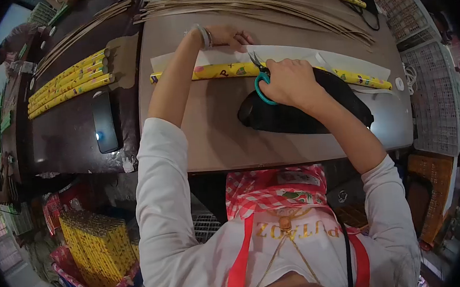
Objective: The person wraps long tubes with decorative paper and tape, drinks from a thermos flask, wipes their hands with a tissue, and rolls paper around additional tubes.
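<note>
My right hand [293,80] was closed around scissors [262,76], blades parted.
My left arm was extended, left hand [229,36] by the white sheet [287,52], grip not discernible. The yellow tube [223,71] lay across the table [206,123]; the black pouch [293,117] sat on my side.

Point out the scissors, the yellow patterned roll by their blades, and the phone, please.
Scissors [261,78]: head view, on the teal handle.
Yellow patterned roll [225,71]: head view, on its printed surface.
Phone [104,120]: head view, on the dark upper face.
</note>
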A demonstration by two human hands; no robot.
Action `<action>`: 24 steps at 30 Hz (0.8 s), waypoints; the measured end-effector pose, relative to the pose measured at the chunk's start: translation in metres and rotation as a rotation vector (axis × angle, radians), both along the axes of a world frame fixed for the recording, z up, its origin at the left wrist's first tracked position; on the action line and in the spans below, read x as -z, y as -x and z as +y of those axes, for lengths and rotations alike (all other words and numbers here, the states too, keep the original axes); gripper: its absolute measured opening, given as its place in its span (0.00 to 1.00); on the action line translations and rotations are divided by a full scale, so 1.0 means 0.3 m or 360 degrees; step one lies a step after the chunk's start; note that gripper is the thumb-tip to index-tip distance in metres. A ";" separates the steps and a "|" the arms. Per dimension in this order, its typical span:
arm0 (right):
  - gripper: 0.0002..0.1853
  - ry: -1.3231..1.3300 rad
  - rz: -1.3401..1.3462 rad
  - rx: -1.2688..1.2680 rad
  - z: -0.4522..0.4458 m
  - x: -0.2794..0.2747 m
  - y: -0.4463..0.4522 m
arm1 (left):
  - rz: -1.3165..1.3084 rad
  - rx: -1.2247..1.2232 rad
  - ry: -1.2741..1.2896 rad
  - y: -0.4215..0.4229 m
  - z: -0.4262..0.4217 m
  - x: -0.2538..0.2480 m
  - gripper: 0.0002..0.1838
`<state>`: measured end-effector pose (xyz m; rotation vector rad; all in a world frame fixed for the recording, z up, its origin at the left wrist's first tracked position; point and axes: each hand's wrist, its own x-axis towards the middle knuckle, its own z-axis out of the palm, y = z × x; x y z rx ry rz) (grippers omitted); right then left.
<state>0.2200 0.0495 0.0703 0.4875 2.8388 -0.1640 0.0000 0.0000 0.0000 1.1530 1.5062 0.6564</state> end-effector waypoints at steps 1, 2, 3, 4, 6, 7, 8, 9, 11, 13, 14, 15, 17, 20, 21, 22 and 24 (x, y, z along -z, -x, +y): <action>0.21 0.0012 -0.0009 0.0002 0.001 -0.003 0.000 | -0.0063 0.0021 -0.0019 0.003 0.001 0.005 0.23; 0.21 0.0024 -0.0017 0.0004 0.002 -0.006 0.001 | -0.0125 0.0042 -0.0039 0.007 0.002 0.010 0.23; 0.21 0.0027 -0.0005 0.0007 0.001 -0.004 0.008 | -0.0113 0.0045 -0.0035 0.018 0.003 0.015 0.23; 0.21 0.0048 -0.0012 0.0007 -0.001 -0.007 0.010 | -0.0085 0.0031 -0.0040 0.021 0.002 0.020 0.23; 0.21 0.0064 -0.0021 0.0010 0.000 -0.005 0.009 | -0.0059 0.0018 -0.0050 0.023 0.004 0.024 0.22; 0.21 0.0066 0.0008 0.0022 0.000 0.003 0.007 | -0.0087 0.0012 -0.0056 0.021 0.001 0.024 0.22; 0.21 0.0067 0.0039 0.0034 -0.001 0.009 0.007 | -0.0113 0.0006 -0.0062 0.020 -0.002 0.023 0.22; 0.21 0.0069 0.0034 0.0037 -0.003 0.013 0.003 | -0.0118 0.0009 -0.0060 0.015 -0.002 0.024 0.22; 0.21 0.0058 0.0071 0.0057 -0.009 0.017 0.001 | -0.0076 0.0012 -0.0088 0.013 -0.004 0.020 0.22; 0.21 0.0071 0.0060 0.0069 -0.010 0.014 0.004 | -0.0082 0.0005 -0.0068 0.009 -0.005 0.015 0.21; 0.22 0.0086 0.0049 0.0079 -0.010 0.013 0.005 | -0.0087 -0.0004 -0.0047 0.008 -0.006 0.012 0.21; 0.22 0.0085 0.0052 0.0083 -0.011 0.017 0.003 | -0.0085 0.0001 -0.0047 0.008 -0.006 0.012 0.21; 0.22 0.0066 0.0102 0.0037 -0.010 0.028 0.002 | -0.0018 0.0030 -0.0096 0.008 -0.005 0.011 0.21; 0.22 0.0026 0.0112 0.0056 -0.020 0.025 0.001 | -0.0038 0.0048 -0.0084 0.014 0.002 0.026 0.20; 0.22 0.0024 0.0115 0.0057 -0.021 0.025 0.004 | -0.0035 0.0050 -0.0086 0.014 0.003 0.024 0.20; 0.22 0.0030 0.0102 0.0076 -0.023 0.025 0.007 | -0.0055 0.0033 -0.0075 0.014 0.001 0.025 0.19; 0.22 0.0037 0.0091 0.0097 -0.022 0.030 0.010 | -0.0073 0.0018 -0.0065 0.013 0.001 0.027 0.19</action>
